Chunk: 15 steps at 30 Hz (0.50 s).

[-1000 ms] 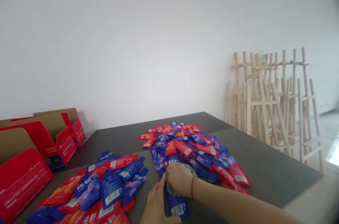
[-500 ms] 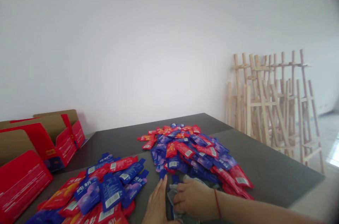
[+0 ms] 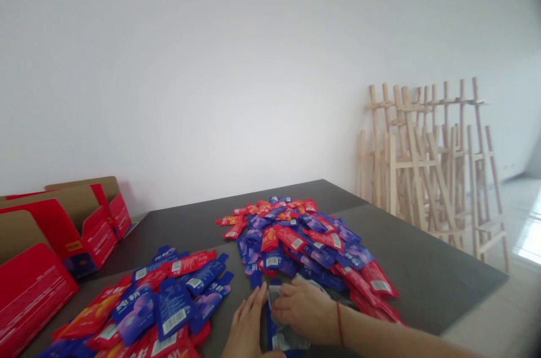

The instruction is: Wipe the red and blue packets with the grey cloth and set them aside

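At the bottom middle, my right hand point(image 3: 302, 310) is closed on a thin grey cloth point(image 3: 310, 281) and presses it onto a blue sachet point(image 3: 269, 328) lying on the table. Fingers and cloth cover much of that sachet. Just to its left rests my left hand point(image 3: 246, 324), fingers stretched out and side by side, thumb at the sachet's lower end. Beyond both hands spreads a pile of red and blue sachets point(image 3: 291, 237). A second pile of such sachets point(image 3: 173, 307) lies to the left of my left hand.
Open red cardboard boxes point(image 3: 36, 296) with brown insides stand along the left. The dark table point(image 3: 439, 273) ends at a slanting edge on the right. Wooden easels point(image 3: 416, 166) lean together past that edge, against a white wall point(image 3: 253, 76).
My right hand has shifted slightly on the sachet, and the cloth lies flatter. More of the sachet's blue lower part shows. My left hand keeps its place beside it. The view has shifted slightly.
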Each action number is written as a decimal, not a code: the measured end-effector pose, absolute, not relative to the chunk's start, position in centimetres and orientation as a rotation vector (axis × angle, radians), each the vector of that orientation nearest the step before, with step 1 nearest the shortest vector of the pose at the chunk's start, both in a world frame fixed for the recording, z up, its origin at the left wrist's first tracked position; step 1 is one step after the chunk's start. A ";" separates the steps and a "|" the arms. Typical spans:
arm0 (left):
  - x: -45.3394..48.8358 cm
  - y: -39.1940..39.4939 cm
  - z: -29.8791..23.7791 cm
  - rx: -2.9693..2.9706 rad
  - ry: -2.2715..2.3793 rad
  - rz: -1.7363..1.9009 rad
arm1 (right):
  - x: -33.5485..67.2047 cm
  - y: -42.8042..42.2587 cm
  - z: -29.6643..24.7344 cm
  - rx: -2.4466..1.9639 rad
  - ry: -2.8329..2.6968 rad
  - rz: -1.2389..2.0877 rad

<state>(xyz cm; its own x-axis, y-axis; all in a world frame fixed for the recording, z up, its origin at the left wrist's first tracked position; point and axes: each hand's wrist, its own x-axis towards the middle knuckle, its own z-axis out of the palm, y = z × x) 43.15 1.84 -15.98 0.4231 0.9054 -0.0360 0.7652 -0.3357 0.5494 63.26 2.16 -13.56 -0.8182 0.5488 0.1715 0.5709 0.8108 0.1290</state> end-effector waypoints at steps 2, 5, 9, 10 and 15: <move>43.1 1.8 -15.9 2.212 1.411 0.389 | 63.8 0.4 -13.3 -0.739 -2.887 -0.243; 43.0 1.7 -15.9 2.227 1.391 0.404 | 65.1 -1.3 -12.6 -0.621 -2.930 -0.179; 42.9 1.6 -15.9 2.230 1.410 0.347 | 67.3 -1.3 -12.8 -0.660 -2.926 -0.105; 42.9 1.6 -15.7 2.234 1.423 0.317 | 67.7 -0.9 -13.0 -0.723 -2.910 -0.102; 43.0 1.7 -13.3 2.213 1.475 0.186 | 66.9 1.1 -14.0 -1.243 -2.752 -0.052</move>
